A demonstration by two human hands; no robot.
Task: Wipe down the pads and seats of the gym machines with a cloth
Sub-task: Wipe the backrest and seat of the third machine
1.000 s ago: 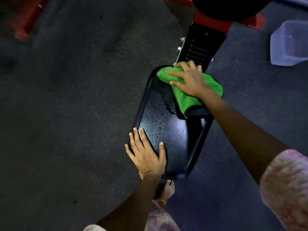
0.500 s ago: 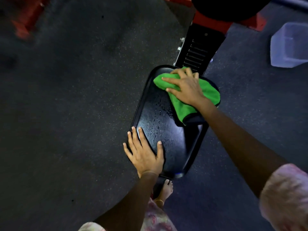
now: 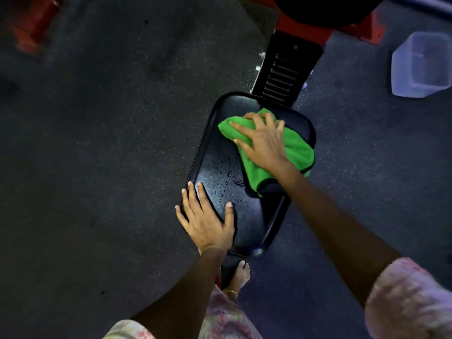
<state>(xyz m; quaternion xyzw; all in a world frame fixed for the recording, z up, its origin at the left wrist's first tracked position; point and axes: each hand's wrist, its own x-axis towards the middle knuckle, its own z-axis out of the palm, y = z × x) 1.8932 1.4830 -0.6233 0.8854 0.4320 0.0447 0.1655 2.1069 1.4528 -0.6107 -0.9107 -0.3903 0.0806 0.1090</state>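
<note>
A black padded gym seat (image 3: pixel 247 216) lies lengthwise below me, shiny and wet with droplets near its middle. A green cloth (image 3: pixel 297 148) with a dark edge is spread over the seat's far half. My right hand (image 3: pixel 263 140) presses flat on the cloth, fingers spread toward the left. My left hand (image 3: pixel 206 222) rests flat on the seat's near left corner, fingers straight and thumb out on the pad.
The seat's black slotted bracket (image 3: pixel 283 77) runs up to a red machine frame (image 3: pixel 303 28). A clear plastic tub (image 3: pixel 420 64) stands on the dark speckled floor at the upper right. My bare foot (image 3: pixel 241 275) shows under the seat's near end.
My right hand has slid the green cloth back from the seat's far end toward the middle. The left hand stays planted on the near corner.
</note>
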